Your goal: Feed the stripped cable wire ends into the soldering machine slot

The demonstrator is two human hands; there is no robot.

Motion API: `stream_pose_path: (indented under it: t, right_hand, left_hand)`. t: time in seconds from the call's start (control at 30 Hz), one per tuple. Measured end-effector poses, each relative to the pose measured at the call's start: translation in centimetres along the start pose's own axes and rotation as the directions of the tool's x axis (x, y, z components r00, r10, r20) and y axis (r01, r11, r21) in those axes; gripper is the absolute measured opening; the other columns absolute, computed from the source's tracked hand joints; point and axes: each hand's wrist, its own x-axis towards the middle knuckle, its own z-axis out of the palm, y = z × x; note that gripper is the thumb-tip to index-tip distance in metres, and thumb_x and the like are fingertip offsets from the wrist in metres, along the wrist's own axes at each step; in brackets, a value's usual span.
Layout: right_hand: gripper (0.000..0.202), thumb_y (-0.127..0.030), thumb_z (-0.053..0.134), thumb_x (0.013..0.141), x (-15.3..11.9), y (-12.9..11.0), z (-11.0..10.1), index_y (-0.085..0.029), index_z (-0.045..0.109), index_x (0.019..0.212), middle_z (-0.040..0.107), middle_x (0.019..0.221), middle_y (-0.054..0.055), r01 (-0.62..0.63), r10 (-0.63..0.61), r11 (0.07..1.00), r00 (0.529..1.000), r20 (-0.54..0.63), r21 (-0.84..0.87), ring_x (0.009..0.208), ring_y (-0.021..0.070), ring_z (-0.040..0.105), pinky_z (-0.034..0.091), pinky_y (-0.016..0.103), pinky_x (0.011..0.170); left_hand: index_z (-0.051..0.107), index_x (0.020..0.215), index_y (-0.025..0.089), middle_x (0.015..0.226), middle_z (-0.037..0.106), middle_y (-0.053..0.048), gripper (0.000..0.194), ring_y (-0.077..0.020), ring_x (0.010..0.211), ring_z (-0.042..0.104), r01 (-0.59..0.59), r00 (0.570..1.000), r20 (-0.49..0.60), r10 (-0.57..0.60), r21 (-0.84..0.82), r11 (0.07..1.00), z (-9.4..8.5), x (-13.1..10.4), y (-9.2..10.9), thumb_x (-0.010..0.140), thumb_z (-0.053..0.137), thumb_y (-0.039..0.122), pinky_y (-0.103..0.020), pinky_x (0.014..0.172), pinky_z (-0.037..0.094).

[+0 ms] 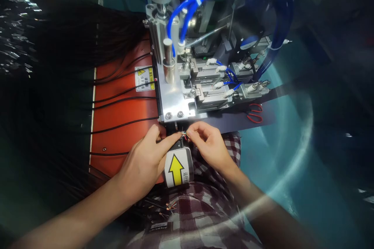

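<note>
So the little piece point(184, 134) is tiny with thin wires, one bit red, too small to make out more. It sits right between both hands' fingertips, just above the yellow arrow label point(177, 167). Left hand point(147, 157) has thumb and index nearly straight, touching it; right hand point(209, 146) pinches its wire end, fingers curled.
</note>
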Motion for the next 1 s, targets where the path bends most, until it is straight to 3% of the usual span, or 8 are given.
stream_pose_path:
  t: [0.43, 0.57, 0.8, 0.93, 1.0]
  right_hand:
    - [0.015, -0.024, 0.050, 0.088, -0.2, 0.1, 0.2, -0.018, 0.054, 0.074, 0.055, 0.070, 0.000, 0.068, -0.072, 0.988, 0.997, -0.019, -0.135, 0.065, 0.0147, 0.051, 0.042, 0.026, 0.063]
    - [0.016, -0.025, 0.050, 0.087, -0.2, -0.3, 0.1, -0.019, 0.054, 0.074, 0.055, 0.067, 0.000, 0.046, -0.052, 0.972, 0.998, -0.020, -0.229, 0.062, 0.0145, 0.051, 0.042, 0.026, 0.060]
    - [0.017, -0.028, 0.050, 0.087, -0.1, -0.8, 0.1, -0.019, 0.053, 0.073, 0.052, 0.062, -0.002, -0.058, 0.064, 0.976, 0.998, 0.018, -0.212, 0.054, 0.0127, 0.047, 0.039, 0.025, 0.053]
    - [0.014, -0.023, 0.048, 0.088, -0.5, -1.4, 0.3, -0.020, 0.053, 0.074, 0.055, 0.068, 0.000, 0.054, -0.086, 0.902, 0.995, -0.056, -0.428, 0.060, 0.0146, 0.049, 0.038, 0.027, 0.058]
    - [0.015, -0.023, 0.048, 0.087, -0.5, -1.4, 0.2, -0.020, 0.053, 0.074, 0.055, 0.069, 0.000, 0.063, -0.095, 0.904, 0.994, -0.056, -0.423, 0.061, 0.0148, 0.049, 0.038, 0.027, 0.058]
  left_hand:
    - [0.057, 0.122, 0.020, 0.094, 0.048, -0.008, 0.037, -0.0166, 0.074, 0.053, -0.024, 1.000, 0.011, 0.023, 0.071, 0.997, 0.0, 0.0, 0.0, 0.089, 0.043, 0.014, -0.029, 0.063, 0.051]
    - [0.056, 0.123, 0.019, 0.094, 0.048, -0.009, 0.037, -0.0189, 0.076, 0.055, -0.053, 0.998, 0.020, 0.052, 0.109, 0.993, -0.2, 0.2, 0.1, 0.088, 0.043, 0.013, -0.030, 0.062, 0.051]
    - [0.057, 0.120, 0.018, 0.087, 0.050, -0.009, 0.038, -0.0213, 0.072, 0.056, -0.111, 0.994, 0.053, 0.100, 0.278, 0.954, -0.4, 0.5, 0.6, 0.087, 0.040, 0.010, -0.031, 0.056, 0.049]
    - [0.055, 0.121, 0.021, 0.085, 0.050, -0.007, 0.039, -0.0188, 0.068, 0.053, -0.117, 0.993, 0.064, 0.101, 0.351, 0.929, -0.4, 0.4, 0.6, 0.087, 0.040, 0.011, -0.028, 0.054, 0.046]
    - [0.056, 0.120, 0.021, 0.086, 0.050, -0.007, 0.038, -0.0185, 0.068, 0.053, -0.117, 0.993, 0.066, 0.100, 0.357, 0.927, -0.4, 0.4, 0.5, 0.087, 0.039, 0.011, -0.028, 0.055, 0.046]
